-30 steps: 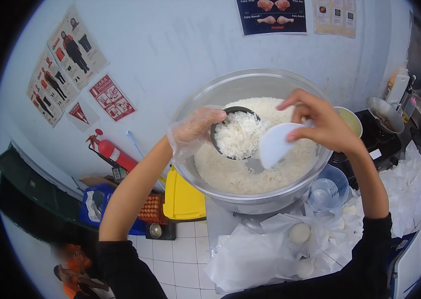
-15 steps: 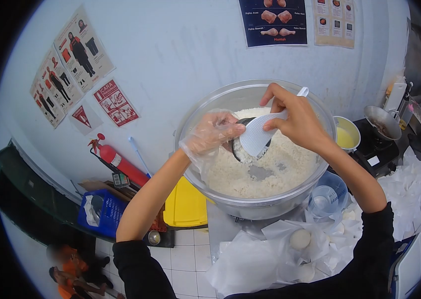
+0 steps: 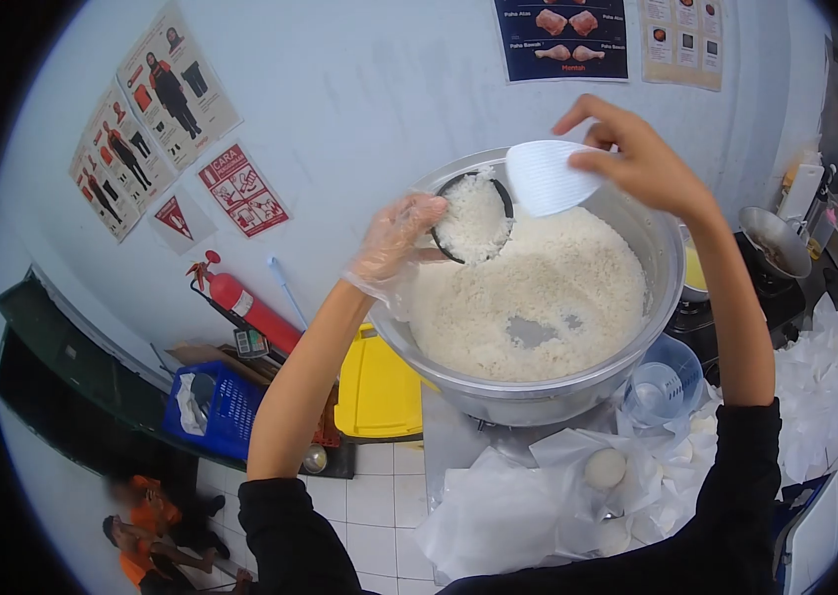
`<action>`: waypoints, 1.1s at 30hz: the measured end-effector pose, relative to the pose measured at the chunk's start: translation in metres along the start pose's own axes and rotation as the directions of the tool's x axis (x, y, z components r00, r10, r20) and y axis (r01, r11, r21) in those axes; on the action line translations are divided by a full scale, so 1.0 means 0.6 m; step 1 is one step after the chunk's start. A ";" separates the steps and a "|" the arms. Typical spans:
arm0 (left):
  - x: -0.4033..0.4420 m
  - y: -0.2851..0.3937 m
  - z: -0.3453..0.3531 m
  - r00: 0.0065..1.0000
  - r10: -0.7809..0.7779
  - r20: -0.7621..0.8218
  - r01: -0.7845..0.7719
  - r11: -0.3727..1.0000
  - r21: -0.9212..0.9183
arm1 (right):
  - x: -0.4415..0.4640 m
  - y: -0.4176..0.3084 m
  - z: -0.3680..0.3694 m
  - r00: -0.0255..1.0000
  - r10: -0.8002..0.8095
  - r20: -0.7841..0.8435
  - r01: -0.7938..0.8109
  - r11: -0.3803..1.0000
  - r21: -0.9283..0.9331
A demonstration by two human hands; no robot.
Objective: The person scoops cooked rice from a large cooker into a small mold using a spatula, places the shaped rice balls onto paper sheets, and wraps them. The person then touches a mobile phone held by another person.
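In the head camera's view, a small black bowl (image 3: 510, 207) heaped with loose white rice (image 3: 473, 220) tilts toward the lens just above the centre of the frame, its dark rim showing around the grains and a few clumps rising past the top edge. A left hand (image 3: 399, 236) in a clear plastic glove grips the bowl's left side, fingers closed around it. At upper right, the right hand (image 3: 642, 164) pinches a white paddle (image 3: 550, 178) between the thumb and fingers, one finger lifted clear; the broad, ribbed blade faces the camera, just right of the bowl and apart from it. Below both, at centre, a wide metal pot (image 3: 528, 405) holds a bed of rice, with grey patches of its bottom showing through. A yellow lid (image 3: 379, 387) sits at lower centre-left.
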State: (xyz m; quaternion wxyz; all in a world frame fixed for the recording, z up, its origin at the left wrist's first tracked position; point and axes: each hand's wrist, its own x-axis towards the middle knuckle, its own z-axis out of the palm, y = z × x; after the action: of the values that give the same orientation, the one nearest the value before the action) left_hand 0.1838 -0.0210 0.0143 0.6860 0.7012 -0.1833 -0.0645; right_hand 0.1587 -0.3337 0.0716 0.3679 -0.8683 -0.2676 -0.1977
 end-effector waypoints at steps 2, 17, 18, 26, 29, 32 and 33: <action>-0.005 -0.001 -0.010 1.000 0.005 0.011 -0.005 1.000 0.000 | 0.002 0.024 0.010 0.996 0.090 0.016 -0.092 0.976 0.199; -0.013 0.002 -0.007 0.995 -0.023 -0.102 0.007 0.988 -0.154 | -0.004 0.068 0.042 0.973 0.205 0.108 -0.219 0.965 0.143; -0.014 0.004 -0.001 0.991 -0.050 -0.124 0.026 0.981 -0.194 | -0.004 0.063 0.043 0.984 0.149 0.098 -0.165 0.968 0.187; -0.026 -0.006 0.053 0.986 -0.018 -0.166 -0.009 0.987 -0.162 | 0.002 0.005 0.098 0.988 0.087 0.126 -0.128 0.922 0.366; -0.018 -0.026 0.034 0.993 0.059 -0.098 -0.070 0.991 -0.111 | 0.002 0.006 0.108 0.998 0.024 -0.054 -0.009 0.963 0.270; -0.027 -0.018 0.031 0.984 0.115 -0.136 -0.116 0.993 -0.003 | -0.002 -0.022 0.105 0.995 -0.002 -0.102 0.021 0.982 0.190; -0.028 -0.016 0.030 0.980 0.155 -0.128 -0.152 0.988 0.035 | -0.003 -0.025 0.109 0.992 -0.023 -0.124 0.045 0.983 0.180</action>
State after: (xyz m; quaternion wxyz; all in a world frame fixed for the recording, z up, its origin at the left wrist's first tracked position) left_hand 0.1637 -0.0319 0.0015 0.6906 0.6963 -0.1923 0.0371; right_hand 0.1578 -0.2770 0.0360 0.4580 -0.8126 -0.2765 -0.2312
